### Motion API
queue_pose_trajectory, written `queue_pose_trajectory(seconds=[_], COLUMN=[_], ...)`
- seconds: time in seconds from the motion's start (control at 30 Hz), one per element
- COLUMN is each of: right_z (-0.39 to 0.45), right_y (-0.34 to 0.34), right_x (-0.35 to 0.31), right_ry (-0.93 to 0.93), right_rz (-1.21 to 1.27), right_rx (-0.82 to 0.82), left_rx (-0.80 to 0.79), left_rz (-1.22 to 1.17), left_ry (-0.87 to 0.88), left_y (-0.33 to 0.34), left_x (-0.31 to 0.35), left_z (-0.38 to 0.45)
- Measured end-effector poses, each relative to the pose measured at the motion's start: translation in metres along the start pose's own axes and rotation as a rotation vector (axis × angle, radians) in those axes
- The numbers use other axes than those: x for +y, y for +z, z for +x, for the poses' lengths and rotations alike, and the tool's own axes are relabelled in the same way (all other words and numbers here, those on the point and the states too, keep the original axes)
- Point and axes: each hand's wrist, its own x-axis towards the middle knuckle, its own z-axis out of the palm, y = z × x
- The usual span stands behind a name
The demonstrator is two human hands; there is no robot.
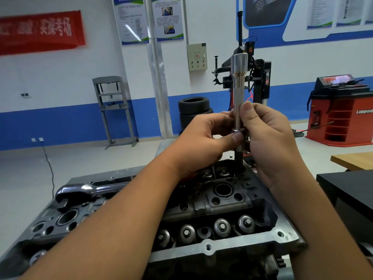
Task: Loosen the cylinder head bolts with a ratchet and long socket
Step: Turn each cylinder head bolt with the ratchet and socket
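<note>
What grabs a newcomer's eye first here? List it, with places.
The long shiny steel socket extension stands upright at centre, pinched by the left hand and right hand. Below lies the dark grey metal cylinder head, with the chrome ratchet resting on its left end.

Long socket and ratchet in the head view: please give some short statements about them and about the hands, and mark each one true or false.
1. Both hands hold the long socket upright above the cylinder head. True; the left hand and right hand pinch it.
2. The ratchet is attached to the socket. False: it lies on the cylinder head at the left, untouched.
3. The socket's wider end points up. True.
4. The right hand is idle on the table. False: it grips the socket.
</note>
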Motion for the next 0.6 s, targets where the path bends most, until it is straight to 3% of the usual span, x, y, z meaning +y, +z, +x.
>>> queue_pose_trajectory(seconds=[0.13,0.27,0.5,0.6], right_z=[-0.0019,-0.0014,-0.0034,-0.0045], right_y=[0.0005,-0.0015,0.0012,-0.0001], right_x=[0.0003,0.0008,-0.0025,-0.0027], right_ry=[-0.036,-0.047,-0.043,-0.085], right_rz=[0.004,-0.028,0.029,0.002], right_rx=[0.031,0.016,0.024,0.032], left_rx=[0.051,-0.031,0.062,-0.005], left_rz=[0.089,-0.057,0.047,0.005], left_ry=[0.024,-0.012,0.046,0.035], left_y=[-0.0029,-0.0037,-0.0036,-0.0038], left_x=[-0.0021,-0.0017,-0.0046,-0.0027], left_z=[0.0009,0.0004,0.0006,-0.0003])
